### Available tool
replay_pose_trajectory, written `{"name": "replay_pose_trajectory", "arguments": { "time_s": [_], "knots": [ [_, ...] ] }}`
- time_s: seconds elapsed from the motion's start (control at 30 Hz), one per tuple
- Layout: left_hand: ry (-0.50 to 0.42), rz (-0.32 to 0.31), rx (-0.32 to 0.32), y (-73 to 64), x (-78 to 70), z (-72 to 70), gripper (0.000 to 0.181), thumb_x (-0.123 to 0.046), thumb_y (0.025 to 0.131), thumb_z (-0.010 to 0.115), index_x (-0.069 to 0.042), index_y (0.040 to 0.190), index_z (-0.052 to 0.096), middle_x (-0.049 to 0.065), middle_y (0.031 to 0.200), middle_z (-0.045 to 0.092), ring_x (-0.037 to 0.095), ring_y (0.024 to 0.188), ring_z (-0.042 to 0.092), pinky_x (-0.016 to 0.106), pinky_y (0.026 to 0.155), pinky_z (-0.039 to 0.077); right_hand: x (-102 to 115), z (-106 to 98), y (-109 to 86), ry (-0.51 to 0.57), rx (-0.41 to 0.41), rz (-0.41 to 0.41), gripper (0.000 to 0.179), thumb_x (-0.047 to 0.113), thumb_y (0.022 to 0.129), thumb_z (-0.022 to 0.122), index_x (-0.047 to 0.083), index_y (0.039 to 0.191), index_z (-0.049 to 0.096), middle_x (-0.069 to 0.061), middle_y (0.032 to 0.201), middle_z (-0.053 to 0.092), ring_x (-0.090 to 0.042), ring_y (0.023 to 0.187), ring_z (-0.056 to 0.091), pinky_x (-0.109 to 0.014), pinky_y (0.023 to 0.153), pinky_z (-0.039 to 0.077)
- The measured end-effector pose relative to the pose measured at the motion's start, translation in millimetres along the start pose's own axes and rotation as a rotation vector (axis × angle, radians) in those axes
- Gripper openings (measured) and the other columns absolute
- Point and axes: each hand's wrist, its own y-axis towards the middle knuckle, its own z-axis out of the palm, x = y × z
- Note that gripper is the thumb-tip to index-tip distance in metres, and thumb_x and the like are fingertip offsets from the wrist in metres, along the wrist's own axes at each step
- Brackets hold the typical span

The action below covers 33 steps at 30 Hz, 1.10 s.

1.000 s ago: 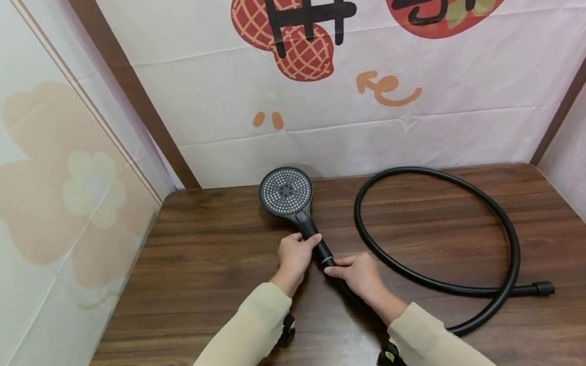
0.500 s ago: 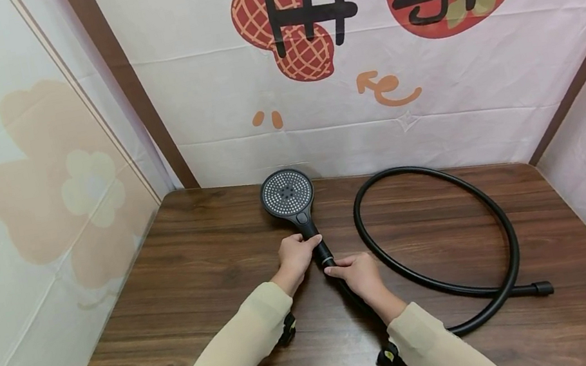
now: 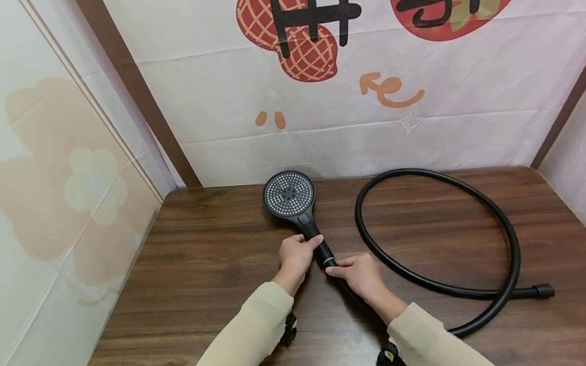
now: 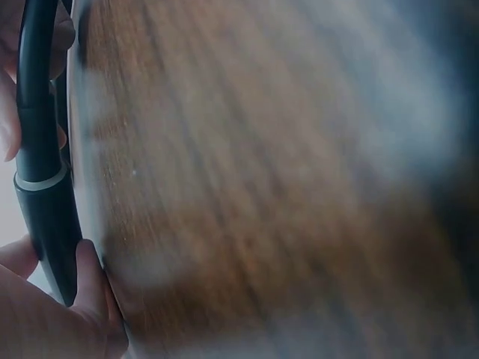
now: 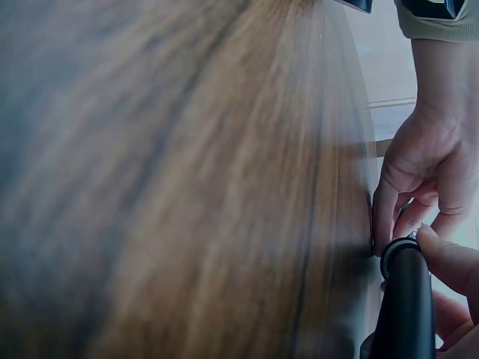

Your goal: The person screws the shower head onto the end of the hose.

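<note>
A black shower head [image 3: 289, 194] with a round, dotted spray face lies at the back middle of the table, face up. My left hand [image 3: 295, 257] grips its handle [image 4: 49, 228], thumb laid across the top. Just below, my right hand [image 3: 363, 273] pinches the end of the black hose [image 3: 356, 300] where it meets the handle. A pale ring [image 4: 41, 182] shows at that joint in the left wrist view. Seen from the right wrist, the fingers of both hands sit close together around the joint. Part of the hose is hidden under my right forearm.
The hose's long loop [image 3: 502, 218] spreads over the right side of the wooden table [image 3: 195, 331]. Its free end, a black connector [image 3: 544, 290], points right. Printed cloth walls [image 3: 219, 163] stand at the back and both sides.
The head view has shifted very slightly. Both hands keep the same hold at the joint, and the shower head and hose show no clear movement.
</note>
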Motion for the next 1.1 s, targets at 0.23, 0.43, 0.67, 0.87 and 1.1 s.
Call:
{"name": "replay_pose_trajectory", "arguments": {
  "time_s": [0.23,0.43,0.67,0.87,1.1],
  "knots": [
    [0.002,-0.005,-0.01,1.5,-1.5,-1.1,0.056,-0.032,0.092,0.071,0.005,0.132,0.06,0.021,0.137,0.06,0.033,0.127,0.056,0.047,0.106,0.047,0.0,2.4,3.5,0.006,0.005,0.003,0.03,0.021,0.084,0.08,0.0,0.104,0.077,-0.02,0.114,0.072,-0.036,0.112,0.065,-0.046,0.087,0.056],
    [0.007,-0.018,-0.006,0.4,-0.6,-2.6,0.056,-0.032,0.091,0.072,0.005,0.132,0.059,0.021,0.139,0.059,0.034,0.129,0.055,0.046,0.107,0.047,-1.8,3.7,2.7,0.006,0.007,0.001,0.028,0.021,0.084,0.08,0.001,0.103,0.077,-0.019,0.113,0.073,-0.036,0.111,0.066,-0.046,0.087,0.057],
    [0.014,-0.014,-0.022,0.3,-3.3,-1.6,0.054,-0.031,0.09,0.073,0.005,0.129,0.062,0.021,0.136,0.061,0.033,0.126,0.057,0.046,0.105,0.047,-0.8,2.5,4.0,-0.004,0.009,0.017,0.03,0.023,0.084,0.08,0.001,0.105,0.077,-0.019,0.114,0.072,-0.037,0.113,0.065,-0.047,0.088,0.056],
    [0.016,-0.016,-0.018,0.3,-5.5,0.1,0.055,-0.03,0.09,0.073,0.007,0.129,0.06,0.022,0.136,0.059,0.034,0.126,0.057,0.046,0.105,0.048,-0.5,1.2,4.2,0.013,0.012,0.027,0.028,0.022,0.084,0.079,0.002,0.103,0.077,-0.02,0.115,0.072,-0.036,0.111,0.065,-0.046,0.087,0.056],
    [0.047,-0.007,-0.025,0.6,-3.6,2.9,0.056,-0.03,0.09,0.073,0.006,0.131,0.06,0.022,0.137,0.06,0.034,0.127,0.056,0.046,0.105,0.048,-3.4,1.0,3.1,0.014,0.016,0.028,0.028,0.022,0.085,0.079,0.001,0.104,0.077,-0.021,0.117,0.071,-0.037,0.113,0.064,-0.047,0.088,0.055]
  ]
}}
